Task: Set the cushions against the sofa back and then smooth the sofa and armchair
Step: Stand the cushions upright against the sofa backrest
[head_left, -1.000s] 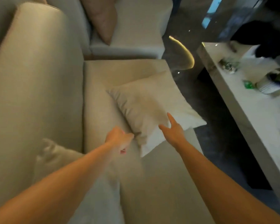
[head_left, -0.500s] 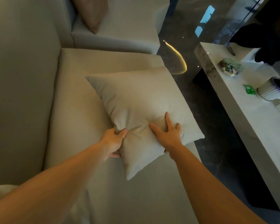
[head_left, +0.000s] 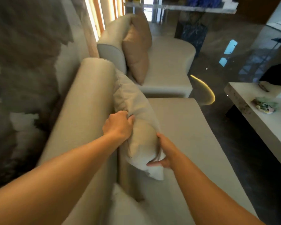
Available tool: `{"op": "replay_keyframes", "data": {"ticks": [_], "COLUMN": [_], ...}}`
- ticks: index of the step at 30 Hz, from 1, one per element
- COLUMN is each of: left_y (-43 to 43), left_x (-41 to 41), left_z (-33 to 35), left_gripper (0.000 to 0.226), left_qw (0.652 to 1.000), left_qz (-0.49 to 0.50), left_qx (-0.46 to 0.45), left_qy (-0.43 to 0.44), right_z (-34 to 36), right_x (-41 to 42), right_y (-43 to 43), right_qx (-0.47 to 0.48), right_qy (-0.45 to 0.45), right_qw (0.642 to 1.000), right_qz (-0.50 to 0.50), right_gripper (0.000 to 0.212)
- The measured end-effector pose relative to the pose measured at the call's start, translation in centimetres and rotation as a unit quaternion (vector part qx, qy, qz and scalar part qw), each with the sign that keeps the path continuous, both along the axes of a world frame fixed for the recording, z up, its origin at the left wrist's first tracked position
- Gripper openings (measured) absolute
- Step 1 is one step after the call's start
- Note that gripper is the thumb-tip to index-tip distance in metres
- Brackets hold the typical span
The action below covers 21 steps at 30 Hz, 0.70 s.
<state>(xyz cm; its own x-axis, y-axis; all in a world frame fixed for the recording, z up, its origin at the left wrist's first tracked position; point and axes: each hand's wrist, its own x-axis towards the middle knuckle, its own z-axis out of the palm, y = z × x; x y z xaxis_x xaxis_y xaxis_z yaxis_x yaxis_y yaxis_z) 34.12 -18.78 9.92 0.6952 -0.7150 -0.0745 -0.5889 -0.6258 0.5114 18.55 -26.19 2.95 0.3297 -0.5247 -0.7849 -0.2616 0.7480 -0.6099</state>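
A beige cushion (head_left: 136,108) stands on edge against the sofa back (head_left: 88,101), above the sofa seat (head_left: 185,135). My left hand (head_left: 118,125) grips its top edge on the backrest side. My right hand (head_left: 164,153) holds its lower near corner, fingers curled under it. A second pale cushion (head_left: 125,207) lies at the bottom, partly hidden by my arms. A brown cushion (head_left: 138,47) leans upright in the armchair (head_left: 167,62) beyond the sofa.
A white low table (head_left: 250,117) with small items stands to the right, across a strip of dark glossy floor (head_left: 243,159). A grey patchy wall (head_left: 23,78) runs behind the sofa. A dark pedestal table (head_left: 193,33) stands far back.
The cushion lay flat on the seat; both hands took hold of it and raised it upright against the sofa back. The view has tilted up toward the armchair.
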Motion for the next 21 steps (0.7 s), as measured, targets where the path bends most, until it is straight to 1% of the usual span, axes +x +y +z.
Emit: {"op": "replay_keyframes", "data": {"ticks": [1,3,5,7,9,11,12,13,14,15,16,17,19,21], "left_y": [1.4,4.1,6.4,8.2,10.0,11.7,12.7,14.3,16.1,17.4,18.3,20.0,25.0,30.7], "left_x": [1.5,3.2,2.9,1.6,-0.2,-2.2,-3.0,-4.4,-5.8,-6.3,-6.3,-7.0,-10.2,-14.6], "left_z": [0.8,1.9,2.3,2.5,2.7,3.4,3.9,4.6,5.5,5.9,6.0,6.4,7.6,8.4], "left_gripper": [0.04,0.058,0.069,0.064,0.058,0.053,0.049,0.045,0.041,0.037,0.035,0.035,0.036,0.036], "left_qw": [0.999,0.995,0.991,0.989,0.986,0.985,0.985,0.985,0.983,0.979,0.97,0.959,0.939,0.923], "left_qz": [0.004,-0.003,-0.036,-0.081,-0.114,-0.134,-0.139,-0.142,-0.142,-0.145,-0.151,-0.155,-0.151,-0.141], "left_qx": [0.032,0.094,0.101,0.078,0.064,0.059,0.071,0.085,0.108,0.144,0.19,0.232,0.298,0.345], "left_qy": [0.007,0.04,0.076,0.095,0.104,0.086,0.071,0.054,0.033,0.002,-0.031,-0.056,-0.086,-0.1], "right_z": [0.6,1.6,2.5,3.6,5.1,6.7,7.5,8.6,9.6,9.8,9.4,9.4,10.2,10.4], "right_x": [1.9,4.5,5.2,4.4,2.9,0.8,-0.2,-1.8,-3.6,-4.4,-4.7,-5.9,-10.4,-15.7], "right_y": [1.7,4.6,6.7,8.2,9.8,12.1,13.4,15.2,17.0,18.2,19.1,20.2,23.5,27.1], "right_qx": [0.01,0.012,-0.012,-0.056,-0.095,-0.127,-0.144,-0.178,-0.227,-0.286,-0.339,-0.369,-0.394,-0.397], "right_qy": [-0.002,0.022,0.038,0.035,0.033,0.022,0.026,0.039,0.059,0.082,0.102,0.115,0.131,0.136], "right_qw": [1.0,1.0,0.999,0.998,0.993,0.984,0.978,0.965,0.945,0.916,0.886,0.862,0.826,0.793], "right_qz": [0.003,-0.005,-0.01,0.01,0.065,0.122,0.151,0.187,0.229,0.268,0.298,0.327,0.382,0.442], "right_gripper": [0.06,0.071,0.069,0.065,0.06,0.053,0.045,0.034,0.023,0.023,0.032,0.038,0.048,0.051]}}
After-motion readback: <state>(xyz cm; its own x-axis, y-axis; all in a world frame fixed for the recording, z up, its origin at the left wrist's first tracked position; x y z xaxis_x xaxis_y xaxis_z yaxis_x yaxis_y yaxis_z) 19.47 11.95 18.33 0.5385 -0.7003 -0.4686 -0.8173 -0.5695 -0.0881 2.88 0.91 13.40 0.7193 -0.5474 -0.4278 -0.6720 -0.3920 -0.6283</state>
